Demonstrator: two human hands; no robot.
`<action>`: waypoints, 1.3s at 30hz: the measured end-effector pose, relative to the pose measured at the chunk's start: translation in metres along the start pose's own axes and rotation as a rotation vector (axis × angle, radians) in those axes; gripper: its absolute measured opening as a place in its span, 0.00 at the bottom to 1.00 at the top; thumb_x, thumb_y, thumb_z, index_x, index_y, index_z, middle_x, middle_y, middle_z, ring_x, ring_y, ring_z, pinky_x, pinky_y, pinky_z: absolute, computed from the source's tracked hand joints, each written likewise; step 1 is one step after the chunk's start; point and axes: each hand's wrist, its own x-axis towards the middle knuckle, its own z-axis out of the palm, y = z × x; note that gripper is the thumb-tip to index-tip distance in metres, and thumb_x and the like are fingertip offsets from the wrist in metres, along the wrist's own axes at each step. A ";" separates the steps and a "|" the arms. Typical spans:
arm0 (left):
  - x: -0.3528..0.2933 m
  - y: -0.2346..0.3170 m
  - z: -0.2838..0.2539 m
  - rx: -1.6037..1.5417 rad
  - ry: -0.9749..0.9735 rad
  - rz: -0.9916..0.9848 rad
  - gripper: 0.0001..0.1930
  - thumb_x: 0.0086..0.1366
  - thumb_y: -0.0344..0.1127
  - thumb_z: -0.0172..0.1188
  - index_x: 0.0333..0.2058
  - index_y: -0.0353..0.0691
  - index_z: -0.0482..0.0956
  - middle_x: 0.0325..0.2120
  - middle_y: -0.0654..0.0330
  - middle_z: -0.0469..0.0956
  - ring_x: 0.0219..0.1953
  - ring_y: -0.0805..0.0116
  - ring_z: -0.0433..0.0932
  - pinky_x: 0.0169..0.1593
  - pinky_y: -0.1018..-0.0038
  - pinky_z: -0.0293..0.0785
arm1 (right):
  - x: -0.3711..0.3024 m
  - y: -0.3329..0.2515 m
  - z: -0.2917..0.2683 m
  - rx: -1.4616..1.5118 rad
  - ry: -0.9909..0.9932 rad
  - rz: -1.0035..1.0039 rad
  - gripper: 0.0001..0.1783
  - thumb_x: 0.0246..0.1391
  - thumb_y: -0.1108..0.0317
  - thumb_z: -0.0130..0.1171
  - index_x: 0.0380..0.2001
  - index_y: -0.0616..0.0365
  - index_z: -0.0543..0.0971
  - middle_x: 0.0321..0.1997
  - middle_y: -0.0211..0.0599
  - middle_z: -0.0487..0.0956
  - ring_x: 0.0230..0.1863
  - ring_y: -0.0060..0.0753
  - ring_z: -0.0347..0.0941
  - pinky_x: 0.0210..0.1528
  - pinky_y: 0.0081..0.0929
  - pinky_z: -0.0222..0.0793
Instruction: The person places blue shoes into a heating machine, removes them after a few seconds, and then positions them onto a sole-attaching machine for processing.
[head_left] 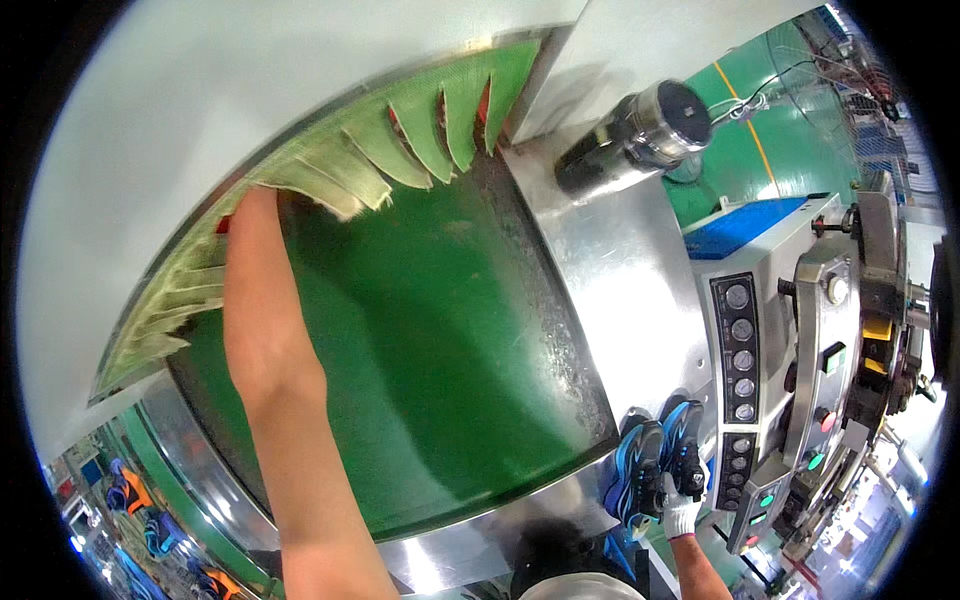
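Fingers (674, 494) curled — the gloved right hand (682, 510) holds blue-black shoes (683, 450).

The right grip (684, 505) wears a white fabric glove (680, 520), snug in shape, its short cuff (682, 535) ending at the wrist. Just below that grip, the right forearm (698, 570) is bare. The left arm (265, 320) is bare too, long and tapering, widening at the elbow (298, 385); the left grip is hidden.
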 end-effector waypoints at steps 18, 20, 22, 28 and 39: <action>-0.014 0.024 0.030 -0.156 0.084 -0.048 0.31 0.66 0.51 0.62 0.60 0.34 0.73 0.57 0.38 0.75 0.59 0.39 0.75 0.66 0.48 0.67 | 0.000 -0.015 0.008 -0.034 0.056 -0.019 0.37 0.47 0.77 0.74 0.61 0.58 0.71 0.55 0.40 0.79 0.54 0.34 0.76 0.61 0.35 0.72; -0.041 0.028 0.032 -0.204 0.130 -0.036 0.33 0.65 0.51 0.63 0.61 0.34 0.72 0.57 0.38 0.75 0.59 0.40 0.75 0.66 0.49 0.67 | 0.002 0.004 0.006 0.043 0.041 0.016 0.36 0.47 0.76 0.74 0.61 0.59 0.71 0.54 0.40 0.79 0.53 0.33 0.76 0.61 0.34 0.72; -0.083 0.031 0.034 -0.269 0.184 -0.025 0.34 0.65 0.52 0.63 0.62 0.33 0.71 0.58 0.38 0.74 0.59 0.40 0.75 0.66 0.49 0.67 | 0.006 0.030 0.003 0.053 0.029 0.042 0.36 0.47 0.76 0.74 0.60 0.60 0.71 0.54 0.41 0.79 0.53 0.35 0.77 0.60 0.36 0.72; -0.316 0.062 0.008 -0.765 0.196 0.069 0.34 0.58 0.40 0.72 0.61 0.33 0.70 0.54 0.41 0.76 0.56 0.44 0.77 0.62 0.55 0.71 | 0.001 -0.006 0.010 0.002 0.074 -0.108 0.35 0.48 0.74 0.73 0.60 0.59 0.71 0.53 0.40 0.80 0.51 0.35 0.78 0.58 0.35 0.72; -0.624 0.082 0.013 -0.682 -0.038 -0.083 0.39 0.47 0.37 0.78 0.57 0.31 0.71 0.51 0.39 0.77 0.55 0.38 0.74 0.60 0.49 0.71 | 0.020 0.019 0.016 -0.214 -0.116 0.010 0.27 0.55 0.48 0.72 0.43 0.63 0.83 0.41 0.40 0.88 0.44 0.43 0.83 0.55 0.35 0.72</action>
